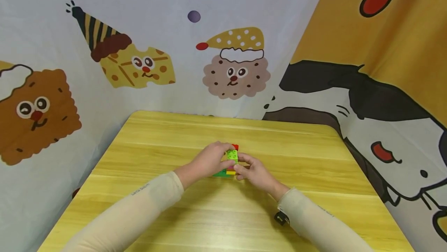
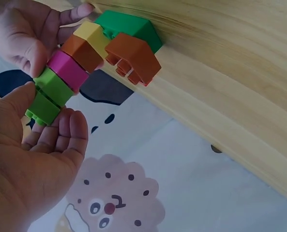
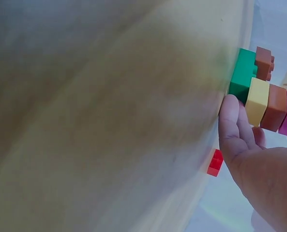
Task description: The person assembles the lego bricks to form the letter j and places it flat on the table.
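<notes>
A tower of toy building bricks stands on the table between both hands. From its dark green base brick (image 2: 129, 26) rise a yellow brick (image 2: 91, 36), an orange-brown brick (image 2: 83, 53), a pink brick (image 2: 67, 70) and two lime green bricks (image 2: 54, 86). Another orange-brown brick (image 2: 137, 54) sits on the base beside the stack. My left hand (image 1: 207, 161) pinches the topmost lime brick (image 2: 42, 108) between thumb and fingers. Around the stack's right side, my right hand (image 1: 258, 173) grips it with thumb and fingers, its lower fingertips close to the base in the right wrist view.
A loose red brick (image 3: 215, 163) lies on the table just behind the tower, partly hidden by the left hand in the head view. The wood-grain table (image 1: 167, 128) backs onto a printed cloth (image 1: 181, 100) with cartoon figures.
</notes>
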Motion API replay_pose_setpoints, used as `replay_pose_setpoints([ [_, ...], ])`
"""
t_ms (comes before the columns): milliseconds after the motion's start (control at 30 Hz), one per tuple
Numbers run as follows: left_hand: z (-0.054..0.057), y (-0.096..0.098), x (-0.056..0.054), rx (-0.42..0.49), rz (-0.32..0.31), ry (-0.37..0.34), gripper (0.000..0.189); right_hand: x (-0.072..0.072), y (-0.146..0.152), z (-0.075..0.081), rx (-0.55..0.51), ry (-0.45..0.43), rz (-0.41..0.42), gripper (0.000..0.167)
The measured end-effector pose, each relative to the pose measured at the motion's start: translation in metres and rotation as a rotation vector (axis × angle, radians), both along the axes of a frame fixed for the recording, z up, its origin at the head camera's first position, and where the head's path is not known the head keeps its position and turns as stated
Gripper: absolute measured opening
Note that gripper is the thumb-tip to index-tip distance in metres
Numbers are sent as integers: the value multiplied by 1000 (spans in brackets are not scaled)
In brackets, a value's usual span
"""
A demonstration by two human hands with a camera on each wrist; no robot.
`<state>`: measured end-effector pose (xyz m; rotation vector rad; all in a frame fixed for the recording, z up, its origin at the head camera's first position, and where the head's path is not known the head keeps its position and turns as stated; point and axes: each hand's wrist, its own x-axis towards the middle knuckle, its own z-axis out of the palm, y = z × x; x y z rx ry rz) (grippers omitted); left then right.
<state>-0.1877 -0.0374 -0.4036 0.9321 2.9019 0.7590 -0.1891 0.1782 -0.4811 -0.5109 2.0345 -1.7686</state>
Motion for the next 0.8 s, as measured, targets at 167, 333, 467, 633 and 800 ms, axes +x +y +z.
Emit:
replay_pose_setpoints([
  [167, 2, 1, 0, -32, -28, 41, 43, 3, -2, 1, 19, 14, -28, 48],
  [333, 6, 2, 1, -85, -37, 66, 43, 4, -3, 1, 38, 30, -48, 46],
  [467, 7, 4, 1, -138, -40, 99, 40, 5, -4, -1, 42, 48, -60, 48],
  [633, 5, 4, 2, -117, -36, 100, 38, 6, -6, 0, 53, 48, -72, 47],
  [800, 0, 2, 0, -69, -14, 78, 42, 6, -9, 3, 48, 45, -75, 46],
])
